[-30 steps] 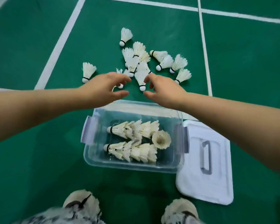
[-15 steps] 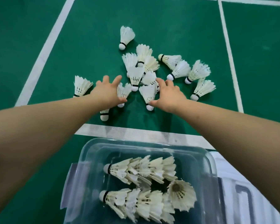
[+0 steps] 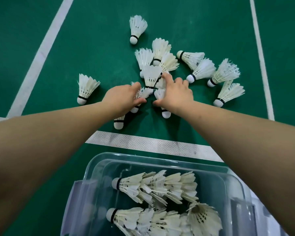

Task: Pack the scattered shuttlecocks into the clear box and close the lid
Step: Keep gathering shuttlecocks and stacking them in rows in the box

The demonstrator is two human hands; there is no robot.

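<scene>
Packed shuttlecocks (image 3: 153, 189) fill part of the open clear box (image 3: 160, 160) at 6 o'clock. Some dozen loose shuttlecocks (image 3: 152, 75) remain on the floor (image 3: 92, 40) at 12 o'clock, where the left hand (image 3: 124, 97) and right hand (image 3: 175, 94) each grasp one. The lid is not yet on.

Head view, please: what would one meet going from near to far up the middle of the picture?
Clear box with stacked shuttlecocks → white line → left hand and right hand, side by side, each gripping a shuttlecock → shuttlecock pile → lone shuttlecock.
</scene>
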